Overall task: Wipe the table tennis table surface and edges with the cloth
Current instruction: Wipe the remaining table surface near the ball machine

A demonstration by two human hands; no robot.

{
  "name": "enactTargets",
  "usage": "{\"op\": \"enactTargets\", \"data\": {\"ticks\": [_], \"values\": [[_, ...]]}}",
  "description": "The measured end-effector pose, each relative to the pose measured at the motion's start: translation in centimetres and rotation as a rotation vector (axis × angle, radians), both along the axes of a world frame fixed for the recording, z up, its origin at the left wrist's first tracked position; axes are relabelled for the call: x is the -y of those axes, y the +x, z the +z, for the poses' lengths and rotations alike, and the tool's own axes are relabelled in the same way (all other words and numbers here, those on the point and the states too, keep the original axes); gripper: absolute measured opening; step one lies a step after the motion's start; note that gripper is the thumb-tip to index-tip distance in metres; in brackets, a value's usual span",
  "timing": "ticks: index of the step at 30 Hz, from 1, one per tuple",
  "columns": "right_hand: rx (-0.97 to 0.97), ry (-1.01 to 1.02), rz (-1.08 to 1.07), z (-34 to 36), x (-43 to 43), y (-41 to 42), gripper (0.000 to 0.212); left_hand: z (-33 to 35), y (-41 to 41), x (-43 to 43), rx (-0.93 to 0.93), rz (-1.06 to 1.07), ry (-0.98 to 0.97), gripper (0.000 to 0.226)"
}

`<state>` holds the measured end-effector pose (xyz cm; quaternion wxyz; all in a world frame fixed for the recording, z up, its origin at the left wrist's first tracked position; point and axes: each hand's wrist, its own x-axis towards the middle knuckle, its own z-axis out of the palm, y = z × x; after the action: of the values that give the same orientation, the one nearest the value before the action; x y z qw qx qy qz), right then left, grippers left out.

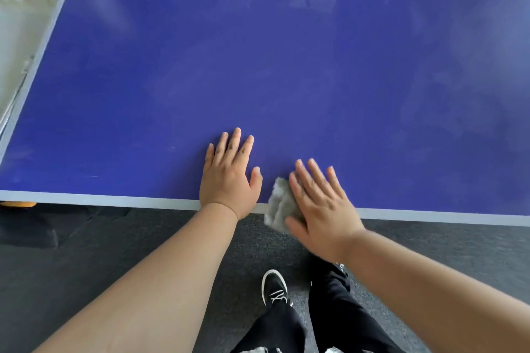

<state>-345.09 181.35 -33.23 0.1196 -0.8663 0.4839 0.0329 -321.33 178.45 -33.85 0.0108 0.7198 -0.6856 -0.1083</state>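
Blue table (286, 66) above dark carpet (114, 238): left hand (226, 180) lies flat and splayed, right hand (321, 209) flatly presses grey cloth (279, 203).

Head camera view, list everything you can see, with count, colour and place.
table tennis table: one, blue with grey edge band, upper frame
cloth: one, grey, overhanging the table's near edge
carpet: one, dark grey, floor below
orange object: one, far left under the edge, unidentifiable
shoe: one, black with white sole, bottom centre
trousers: one pair, black, bottom
left hand: one, flat on the table beside the cloth
right hand: one, fingers straight, pressing the cloth
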Motion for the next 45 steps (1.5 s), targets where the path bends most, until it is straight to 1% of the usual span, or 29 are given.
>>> {"op": "enactTargets", "data": {"ticks": [2, 5, 6, 8, 10, 11, 12, 13, 15, 17, 20, 21, 22, 24, 26, 27, 28, 29, 30, 32, 34, 35, 36, 37, 39, 41, 43, 44, 45], "values": [[0.022, 0.000, 0.078, 0.0, -1.2, 0.0, 0.077, 0.0, 0.0, 0.0, 0.037, -0.005, 0.013, 0.071], [0.089, -0.002, 0.293, 0.6, 0.4, -0.8, 0.069, 0.3, -0.3, 0.2, 0.067, -0.006, 0.058, 0.070], [0.124, -0.022, 0.260, 1.0, 1.8, -1.2, 0.066, 0.4, -0.4, 0.2, 0.065, -0.002, 0.070, 0.070], [0.154, -0.100, -0.038, 1.9, 5.5, -2.1, 0.061, 0.3, -0.5, 0.3, 0.058, 0.001, 0.086, 0.070], [0.066, -0.051, -0.336, 2.5, 9.1, -3.0, 0.071, 0.2, -0.5, 0.2, 0.066, -0.003, 0.083, 0.070], [0.049, -0.013, -0.403, 2.3, 10.0, -3.0, 0.076, 0.1, -0.5, 0.2, 0.070, -0.004, 0.075, 0.070], [0.069, 0.005, -0.391, 1.8, 10.2, -2.7, 0.077, 0.0, -0.4, 0.2, 0.071, -0.005, 0.067, 0.070], [0.113, 0.013, -0.323, 1.4, 9.8, -2.4, 0.074, -0.2, -0.3, 0.2, 0.069, -0.003, 0.063, 0.069], [0.228, -0.020, -0.065, 0.8, 7.4, -1.9, 0.062, 0.0, -0.3, 0.4, 0.045, -0.024, 0.066, 0.069], [0.307, 0.009, 0.188, 0.3, 4.2, -2.1, 0.052, 0.4, -0.7, 1.1, 0.008, -0.095, 0.074, 0.069], [0.379, 0.063, 0.431, 0.6, 4.7, -3.4, 0.053, 1.7, -2.4, 5.4, -0.046, -0.140, 0.053, 0.065], [0.381, 0.043, 0.424, 0.6, 6.4, -3.7, 0.055, 2.2, -3.1, 7.6, -0.070, -0.126, 0.041, 0.064], [0.381, 0.016, 0.355, 0.8, 8.7, -3.9, 0.058, 2.5, -3.7, 10.0, -0.089, -0.104, 0.030, 0.063], [0.373, -0.055, 0.099, 1.3, 14.7, -4.5, 0.060, 2.7, -4.7, 14.7, -0.106, -0.057, 0.022, 0.061], [0.330, -0.063, -0.113, 1.8, 20.3, -4.9, 0.052, 2.4, -5.3, 18.8, -0.110, -0.017, 0.018, 0.060], [0.323, -0.051, -0.160, 1.8, 21.9, -4.7, 0.048, 2.1, -5.5, 20.4, -0.118, 0.004, 0.016, 0.059], [0.321, -0.069, -0.143, 1.5, 22.4, -4.4, 0.047, 1.8, -5.8, 21.8, -0.126, 0.022, 0.016, 0.058], [0.321, -0.109, -0.059, 1.0, 21.9, -4.1, 0.048, 1.4, -5.9, 23.2, -0.130, 0.035, 0.018, 0.058], [0.313, -0.122, 0.084, 0.3, 20.5, -4.0, 0.051, 1.1, -6.0, 24.6, -0.128, 0.047, 0.026, 0.058], [0.324, -0.030, 0.362, -0.5, 16.3, -3.9, 0.052, 0.8, -6.0, 27.0, -0.091, 0.056, 0.049, 0.059], [0.337, 0.038, 0.487, -0.9, 15.6, -5.0, 0.052, 0.6, -5.9, 29.3, -0.053, 0.050, 0.060, 0.062], [0.332, 0.038, 0.464, -0.8, 17.2, -5.5, 0.055, 0.5, -5.8, 30.4, -0.053, 0.051, 0.056, 0.064], [0.317, 0.006, 0.372, -0.5, 19.6, -5.7, 0.060, 0.4, -5.8, 31.6, -0.067, 0.059, 0.047, 0.066], [0.308, -0.021, 0.221, -0.3, 22.5, -5.7, 0.063, 0.3, -5.8, 32.8, -0.086, 0.075, 0.032, 0.067], [0.372, -0.028, -0.145, 0.3, 29.2, -5.4, 0.062, 0.2, -5.8, 35.7, -0.104, 0.111, -0.010, 0.069], [0.418, 0.019, -0.378, 0.6, 35.6, -5.0, 0.059, 0.1, -5.7, 38.6, -0.096, 0.133, -0.045, 0.068], [0.416, 0.011, -0.413, 0.4, 39.3, -3.9, 0.059, -0.4, -5.5, 40.2, -0.071, 0.158, -0.069, 0.069], [0.404, -0.007, -0.348, 0.1, 39.6, -3.5, 0.059, -0.6, -5.4, 40.4, -0.058, 0.173, -0.076, 0.069], [0.386, -0.023, -0.215, -0.2, 38.8, -3.2, 0.061, -0.8, -5.2, 40.6, -0.052, 0.182, -0.080, 0.070]]}}
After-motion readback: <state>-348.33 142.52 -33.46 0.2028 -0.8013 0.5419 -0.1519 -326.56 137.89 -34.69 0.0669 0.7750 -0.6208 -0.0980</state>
